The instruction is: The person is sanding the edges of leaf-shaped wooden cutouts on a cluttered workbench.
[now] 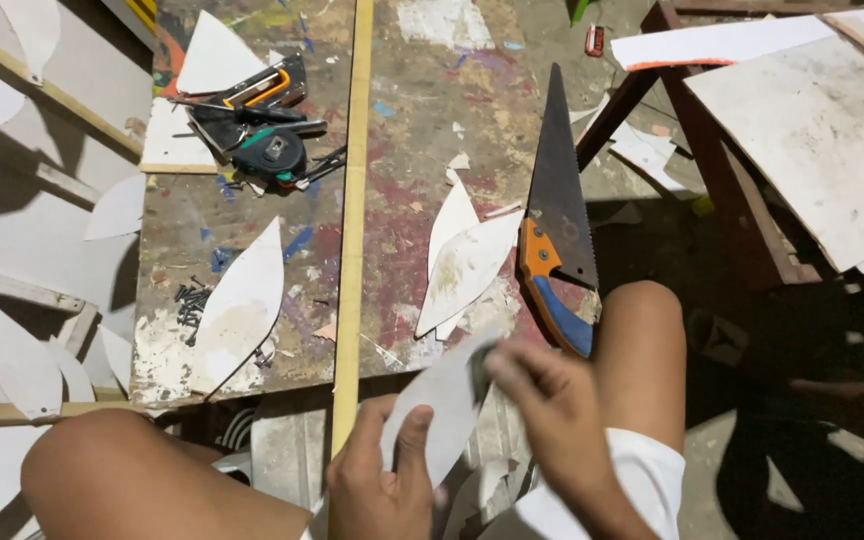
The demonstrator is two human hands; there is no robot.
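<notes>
now, on the left, a white leaf shape point(239, 305) is lying on the painted counter point(407, 130), with a tape measure point(274, 152) behind it. low down, the left hand point(382, 480) is gripping a white leaf piece point(442, 400). the blurry right hand point(542, 400) is pinching its top edge. a saw point(557, 215) is lying just right.

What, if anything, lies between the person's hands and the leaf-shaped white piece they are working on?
Nothing visible does. The left hand grips the leaf-shaped white piece directly at its lower end, and the right hand, blurred, is against its upper edge.
</notes>
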